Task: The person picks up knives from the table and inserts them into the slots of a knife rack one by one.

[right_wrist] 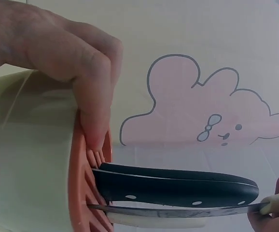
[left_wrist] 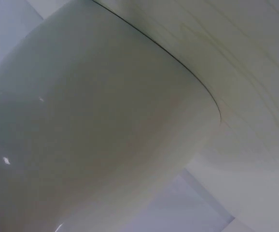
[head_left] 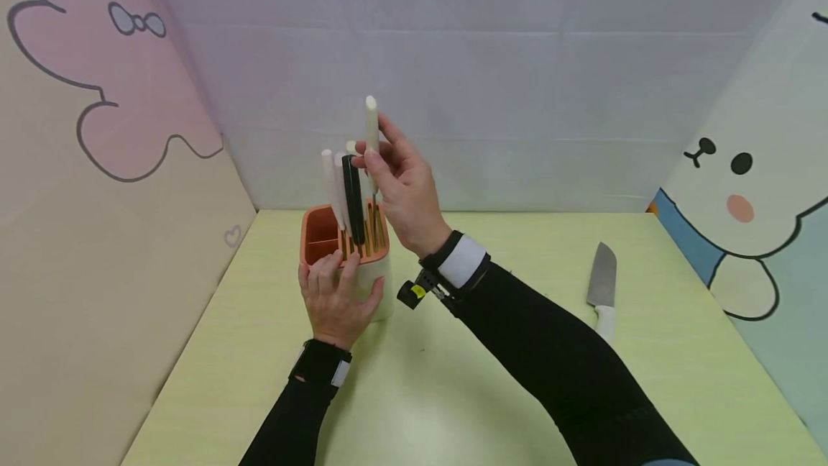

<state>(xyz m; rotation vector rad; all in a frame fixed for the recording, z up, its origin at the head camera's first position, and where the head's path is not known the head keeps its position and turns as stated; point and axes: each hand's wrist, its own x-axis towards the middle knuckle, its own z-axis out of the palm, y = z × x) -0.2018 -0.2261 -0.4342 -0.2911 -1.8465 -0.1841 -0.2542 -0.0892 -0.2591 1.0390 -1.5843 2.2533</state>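
A cream-and-orange knife block (head_left: 382, 300) stands on the table. My left hand (head_left: 336, 304) grips its near side, with fingers bent over the orange rim and the thumb on the outer wall. Above the slots, my right hand (head_left: 410, 196) pinches the cream handle (head_left: 371, 124) of a knife. Its narrow blade (right_wrist: 178, 212) runs down to a slot, the tip at or inside the opening. Beside it a black-handled knife (right_wrist: 178, 186) sits in the block, along with white-handled knives (head_left: 329, 182). The left wrist view holds only the block's smooth wall (left_wrist: 96, 111) and the tabletop.
A broad-bladed knife with a white handle (head_left: 603, 282) lies on the table to the right, beyond my right forearm. The block has an open orange compartment (head_left: 320, 225) at its left. Printed panels (head_left: 129, 113) enclose the table at the back and sides.
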